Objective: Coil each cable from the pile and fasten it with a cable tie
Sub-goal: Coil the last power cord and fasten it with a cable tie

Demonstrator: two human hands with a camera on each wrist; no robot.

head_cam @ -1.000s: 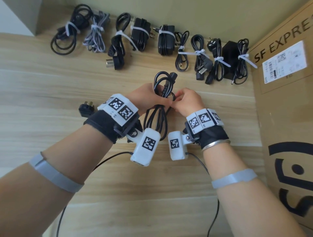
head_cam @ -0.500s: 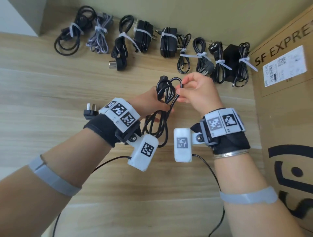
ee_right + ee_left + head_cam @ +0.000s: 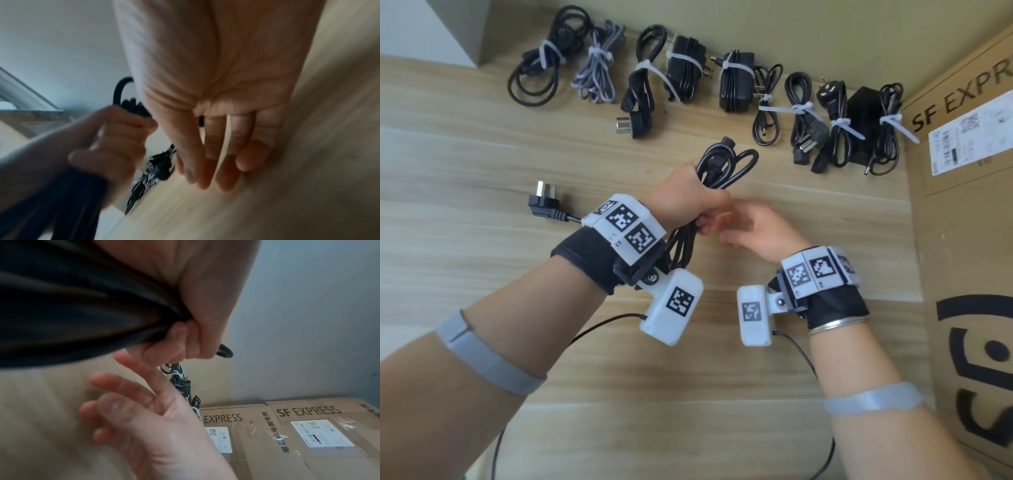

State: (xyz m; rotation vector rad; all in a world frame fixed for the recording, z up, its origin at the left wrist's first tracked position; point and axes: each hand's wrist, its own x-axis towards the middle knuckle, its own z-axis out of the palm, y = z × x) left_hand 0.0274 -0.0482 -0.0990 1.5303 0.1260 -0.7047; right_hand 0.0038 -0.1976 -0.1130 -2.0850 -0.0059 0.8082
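Note:
My left hand (image 3: 690,202) grips a black power cable (image 3: 726,166) folded into loops, fist closed round the middle of the bundle (image 3: 72,313). Loops stick out above the fist and hang below it by the wrist. The cable's plug end (image 3: 544,204) trails onto the table to the left. My right hand (image 3: 753,228) hovers just right of the bundle with straight, spread fingers (image 3: 123,386) and holds nothing (image 3: 222,154). No cable tie shows on this bundle.
Along the far table edge lies a row of several coiled cables and adapters (image 3: 685,73) bound with white ties (image 3: 842,125). A large SF Express cardboard box (image 3: 962,222) stands at the right. Thin sensor wires (image 3: 801,349) hang from both wrists.
My right hand let go of the upper loop and dropped to beside the bundle, fingers spread. The left hand keeps its grip and has shifted slightly.

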